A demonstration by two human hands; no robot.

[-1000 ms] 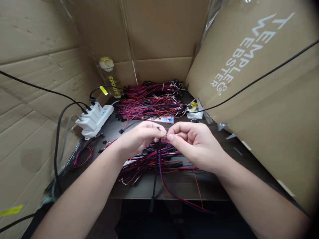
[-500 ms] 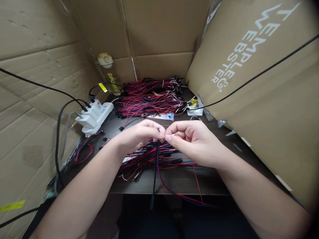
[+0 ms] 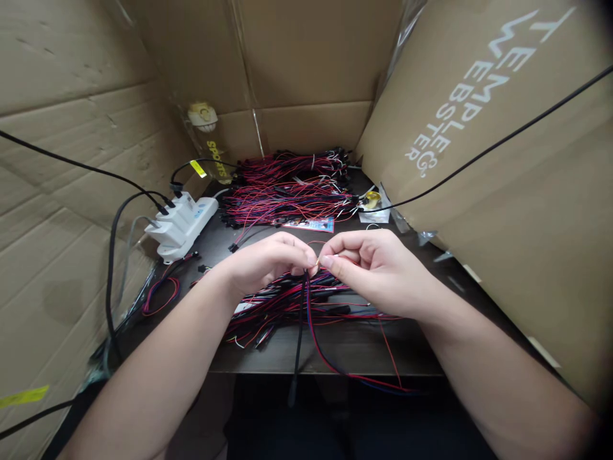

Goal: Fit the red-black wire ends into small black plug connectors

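My left hand [image 3: 275, 260] is closed, with thumb and forefinger pinching a wire harness. From its fingertips hang a black cable [image 3: 299, 338] and a red and blue wire pair [image 3: 316, 345] that curves right past the table's front edge. My right hand [image 3: 371, 271] is closed too, pinching a thin red wire at its end. A tiny gold-coloured tip [image 3: 317, 261] shows between the two hands' fingertips, which almost touch. Beneath the hands lies a loose pile of wires [image 3: 287, 300], partly covered by them.
Two bundles of red and black wires [image 3: 287, 201] lie across the back of the table [image 3: 335, 358]. On the left stands a white power strip [image 3: 186, 223] with plugs in it. Cardboard walls [image 3: 502, 211] enclose the sides, and a black cable [image 3: 493, 147] slants down from the right.
The fingertips have drawn slightly apart, and the gold-coloured tip now shows between them. The hanging wires have swung a little to the right.
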